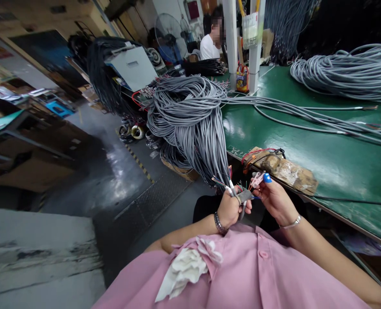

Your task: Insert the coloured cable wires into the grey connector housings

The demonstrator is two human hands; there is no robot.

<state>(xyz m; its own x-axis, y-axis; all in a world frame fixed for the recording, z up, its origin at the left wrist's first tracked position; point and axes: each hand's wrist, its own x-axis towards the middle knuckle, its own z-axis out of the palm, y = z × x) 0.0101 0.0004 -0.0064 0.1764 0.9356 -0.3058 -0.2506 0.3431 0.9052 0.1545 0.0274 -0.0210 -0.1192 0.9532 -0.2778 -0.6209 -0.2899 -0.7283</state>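
Note:
Low in the centre, my left hand (229,209) is closed around grey cable ends, with a grey cable end (244,196) across its fingers. Thin coloured wires (248,187) fan out from the cables there. To the right, my right hand (274,199) pinches a small pale pink piece (257,180) whose kind I cannot make out. A blue cover (267,177) wraps one of that hand's digits. Both hands are almost together, and the wires lie between them. Just above the left hand hangs a large bundle of grey cables (190,113), draped over the table's edge.
The green table (283,131) runs to the right. A worn wooden block (282,171) with wires lies at its near edge. Loose cables (309,115) and a coil of grey cable (348,73) rest farther back. A white post (255,56) stands behind; a person (209,46) sits beyond.

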